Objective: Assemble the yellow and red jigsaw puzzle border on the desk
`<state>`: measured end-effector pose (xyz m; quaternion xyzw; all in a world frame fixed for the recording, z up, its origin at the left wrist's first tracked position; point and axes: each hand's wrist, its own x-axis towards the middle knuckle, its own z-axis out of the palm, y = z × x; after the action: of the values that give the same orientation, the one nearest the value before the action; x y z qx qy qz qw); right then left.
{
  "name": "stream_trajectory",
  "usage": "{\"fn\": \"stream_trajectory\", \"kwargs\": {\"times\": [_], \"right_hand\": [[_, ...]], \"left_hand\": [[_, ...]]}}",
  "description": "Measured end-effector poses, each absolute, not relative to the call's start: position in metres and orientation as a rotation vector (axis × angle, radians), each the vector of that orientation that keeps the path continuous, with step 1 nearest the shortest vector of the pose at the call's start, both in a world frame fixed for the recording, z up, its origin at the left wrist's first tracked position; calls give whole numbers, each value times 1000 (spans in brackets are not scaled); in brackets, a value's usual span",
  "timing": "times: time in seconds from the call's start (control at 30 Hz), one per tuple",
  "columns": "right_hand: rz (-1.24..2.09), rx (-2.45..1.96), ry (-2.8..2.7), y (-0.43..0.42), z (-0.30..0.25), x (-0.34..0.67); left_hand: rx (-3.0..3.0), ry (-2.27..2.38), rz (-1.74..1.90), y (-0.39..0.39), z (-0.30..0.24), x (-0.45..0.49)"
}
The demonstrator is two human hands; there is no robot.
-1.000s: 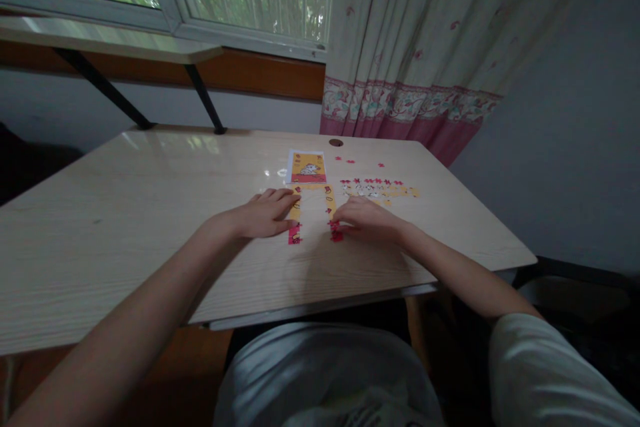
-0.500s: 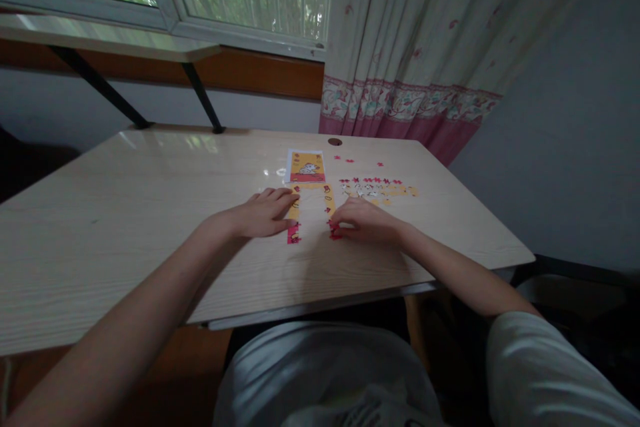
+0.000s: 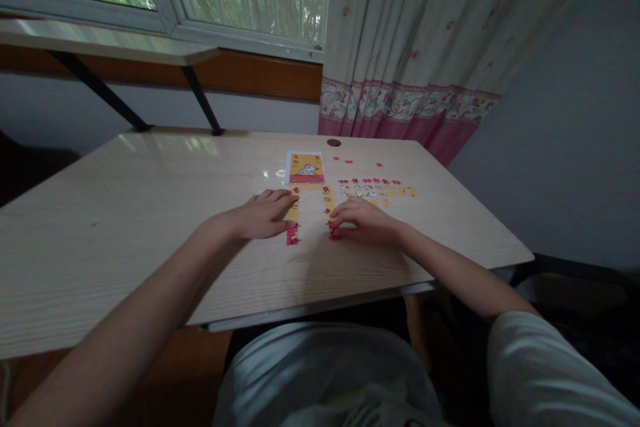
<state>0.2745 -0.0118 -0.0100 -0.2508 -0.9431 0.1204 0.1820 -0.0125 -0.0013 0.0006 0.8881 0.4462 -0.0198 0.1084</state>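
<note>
A partly joined jigsaw puzzle (image 3: 328,199) lies on the table, its yellow and red pieces forming a top edge and two sides around bare tabletop. My left hand (image 3: 265,213) rests over the puzzle's left side, fingers spread, the fingertips and thumb touching its pieces. At the lower end of the right side, my right hand (image 3: 363,220) has thumb and fingers closed on a red puzzle piece (image 3: 334,237), which they partly cover. Just beyond the puzzle lies a picture card (image 3: 306,168) with a white cartoon animal on yellow and red.
Loose red puzzle pieces (image 3: 373,181) line up right of the puzzle, with several white and yellow pieces (image 3: 400,191) below them. A few more red pieces (image 3: 349,161) lie farther back, near a round cable hole (image 3: 334,143). A curtain (image 3: 400,67) hangs behind the table (image 3: 150,213).
Both hands keep nearly the same places on the puzzle. The view has shifted very slightly; no piece has visibly moved.
</note>
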Motion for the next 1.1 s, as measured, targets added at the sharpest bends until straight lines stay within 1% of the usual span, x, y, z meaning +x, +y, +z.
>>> {"fn": "stream_trajectory", "kwargs": {"times": [0.17, 0.53, 1.1], "right_hand": [[305, -868, -2591, -7, -9, 278], [327, -1065, -2681, -19, -7, 274], [266, -1125, -2716, -23, -2, 271]], "left_hand": [[2605, 1292, 10, 0, 1, -14], [2629, 1248, -19, 6, -1, -21], [2621, 1273, -104, 4, 3, -17]]}}
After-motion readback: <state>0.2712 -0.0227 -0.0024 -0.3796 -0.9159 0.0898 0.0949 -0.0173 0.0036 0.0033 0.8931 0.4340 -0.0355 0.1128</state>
